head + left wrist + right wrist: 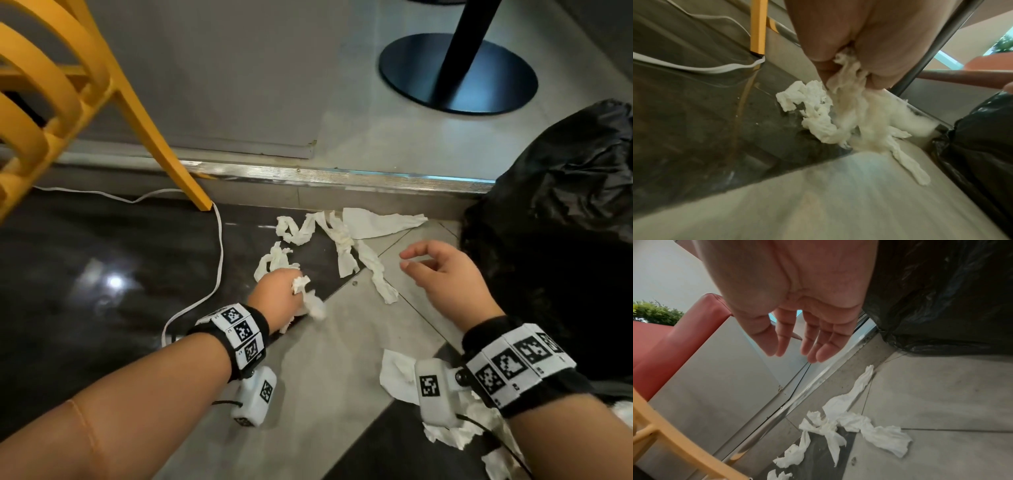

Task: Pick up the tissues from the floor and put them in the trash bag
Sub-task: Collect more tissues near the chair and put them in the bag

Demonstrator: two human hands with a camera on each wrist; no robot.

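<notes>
Clutching a crumpled tissue wad (308,298) in my left hand (279,294), fingers curled tight round it w/ loose ends spilling out below; left wrist view confirms the fist closed on paper, low over the floor. I'd say the grip is bunched like that so I can sweep up more than one piece per reach instead of going one by one.

Right hand (442,270) holds nothing: fingers loosely spread, slightly bent, palm down, hovering between the tissue scatter and the black trash bag (561,212). Right wrist cam shows the bare palm w/ the bag just beside it. My guess is it's parked there either to hold the bag mouth or to grab the next strip.

Remaining tissues: a tangle of twisted strips (342,236) along the base of the metal-edged step (342,176), a small piece (274,260) just ahead of my left hand, and more torn pieces (397,377) near my right wrist, partly hidden by the wrist camera. All still on the floor tiles (325,377), half on the dark tile, half on the grey.

Bag sits slumped at my right, close to the pile, so the carry is short. Can't see its opening clearly.

Yellow chair leg (164,150) and a white cable (219,246) lie left of the mess; cable is near enough to my left wrist that I'd mind snagging it. Black table base (459,72) is well apart, up on the step.
</notes>
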